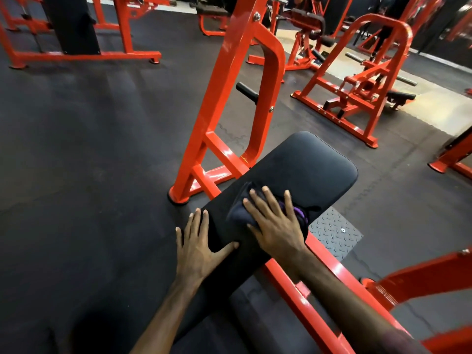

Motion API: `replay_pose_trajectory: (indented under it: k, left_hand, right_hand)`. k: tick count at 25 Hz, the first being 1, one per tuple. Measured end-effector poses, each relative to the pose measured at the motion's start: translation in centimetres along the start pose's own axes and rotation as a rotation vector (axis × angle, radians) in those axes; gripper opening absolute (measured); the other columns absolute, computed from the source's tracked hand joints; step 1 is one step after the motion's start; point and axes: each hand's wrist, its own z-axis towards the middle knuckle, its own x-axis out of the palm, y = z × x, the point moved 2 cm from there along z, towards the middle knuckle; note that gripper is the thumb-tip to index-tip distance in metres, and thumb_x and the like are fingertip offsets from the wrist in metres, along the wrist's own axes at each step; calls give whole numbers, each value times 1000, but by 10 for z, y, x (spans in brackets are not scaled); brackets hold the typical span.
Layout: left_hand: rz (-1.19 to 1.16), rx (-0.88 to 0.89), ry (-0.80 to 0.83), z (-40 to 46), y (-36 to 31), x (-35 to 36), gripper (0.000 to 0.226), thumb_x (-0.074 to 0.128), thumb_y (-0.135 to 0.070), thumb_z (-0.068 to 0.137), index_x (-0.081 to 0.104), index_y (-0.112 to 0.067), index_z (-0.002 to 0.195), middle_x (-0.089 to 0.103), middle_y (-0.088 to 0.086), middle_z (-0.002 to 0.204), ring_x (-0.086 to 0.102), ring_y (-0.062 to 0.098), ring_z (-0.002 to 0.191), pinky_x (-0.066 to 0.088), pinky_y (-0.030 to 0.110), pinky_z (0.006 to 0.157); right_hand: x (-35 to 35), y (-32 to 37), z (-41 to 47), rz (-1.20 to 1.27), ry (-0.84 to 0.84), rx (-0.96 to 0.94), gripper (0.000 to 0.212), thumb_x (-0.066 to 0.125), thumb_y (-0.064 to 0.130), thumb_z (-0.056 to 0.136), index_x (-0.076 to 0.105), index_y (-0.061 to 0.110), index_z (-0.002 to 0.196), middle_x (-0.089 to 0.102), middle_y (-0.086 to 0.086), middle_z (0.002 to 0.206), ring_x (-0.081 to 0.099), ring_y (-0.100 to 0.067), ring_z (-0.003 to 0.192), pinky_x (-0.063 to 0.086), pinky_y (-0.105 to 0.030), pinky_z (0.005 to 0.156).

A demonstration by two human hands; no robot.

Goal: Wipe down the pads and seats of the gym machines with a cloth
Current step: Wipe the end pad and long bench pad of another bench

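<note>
- the cloth (241, 209) is lying bunched on the black pad (301, 169) of the nearest red machine frame (229, 103), about midway along the pad, with a bit of purple showing at its right edge.
- the right hand (274, 222) is pressing flat on the cloth, fingers (255, 200) straight and spread — pushing it, not clutching it.
- the left hand (195, 245) is resting on the pad's near left edge, fingers released and splayed, thumb lying across the top.
- the cloth is looking soft, light and limp — likely to crumple and slide under a light touch, so a broad palm over its middle is suiting it best.
- the pad is looking smooth and probably cushioned, firmly fixed to its frame.
</note>
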Motion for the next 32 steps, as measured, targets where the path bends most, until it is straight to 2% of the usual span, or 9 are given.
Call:
replay_pose_trajectory:
  k: [3, 8, 13, 18, 23, 25, 28, 30, 32]
  left_hand:
    - [3, 14, 15, 0, 0, 0, 127, 32, -104, 75, 11, -22, 169, 1, -5, 177, -6, 10, 162, 4, 57, 131]
    - [-14, 52, 47, 0, 6, -2, 124, 36, -99, 76, 11, -21, 169, 3, -3, 177, 0, 14, 163, 12, 63, 129]
    - [-4, 45, 54, -2, 6, -4, 129, 38, -103, 73, 9, -22, 169, 1, -4, 177, -3, 11, 163, 8, 56, 131]
    - [-15, 11, 43, -14, 15, -3, 131, 36, -105, 69, 13, -23, 169, 6, -2, 177, 2, 13, 163, 12, 59, 130]
    - [26, -39, 83, -26, 17, -8, 133, 35, -107, 68, 8, -25, 169, -2, -7, 177, -6, 10, 162, 6, 52, 132]
    - [41, -42, 76, -32, 21, -7, 133, 35, -107, 68, 9, -25, 169, -1, -7, 177, -7, 9, 162, 7, 52, 132]
    - [39, -45, 95, -38, 28, -9, 134, 36, -107, 67, 11, -25, 169, 1, -6, 177, -5, 10, 162, 9, 54, 132]
    - [30, -60, 109, -38, 33, -11, 135, 38, -108, 66, 9, -26, 169, -2, -7, 177, -6, 10, 162, 8, 54, 131]
    - [38, -62, 111, -40, 38, -13, 134, 39, -107, 67, 8, -27, 169, -3, -7, 177, -7, 9, 162, 9, 55, 131]
  right_hand:
    - [-1, 19, 23, 28, 52, 254, 63, 45, 49, 107, 35, 23, 164, 25, -4, 174, 10, -32, 163, 11, -71, 123]
    - [-10, 29, -42, 88, 14, 14, 63, 49, 50, 108, 35, 26, 165, 21, 1, 175, 10, -28, 164, 16, -70, 124]
    - [-10, 19, -3, 63, 46, 372, 64, 44, 52, 108, 34, 25, 165, 21, -3, 175, 7, -32, 164, 10, -74, 122]
    - [-6, 38, -56, 107, -23, 63, 66, 53, 50, 105, 36, 25, 164, 21, -1, 175, 11, -30, 163, 17, -72, 123]
    - [-7, 31, -10, 131, 68, 285, 67, 45, 52, 105, 34, 23, 165, 20, -5, 175, 5, -33, 164, 7, -75, 122]
    - [-2, 46, -7, 142, 92, 184, 68, 45, 52, 105, 32, 23, 165, 17, -7, 176, 1, -35, 163, 7, -75, 121]
    - [1, 43, -51, 118, 35, -55, 69, 53, 52, 103, 36, 24, 164, 19, -4, 176, 6, -33, 164, 15, -73, 122]
    - [2, 32, -51, 102, 19, -21, 69, 54, 52, 102, 38, 23, 163, 22, -3, 175, 9, -31, 163, 16, -72, 122]
    - [2, 39, -16, 126, 55, 121, 69, 49, 51, 103, 35, 21, 164, 21, -5, 175, 7, -33, 163, 11, -74, 122]
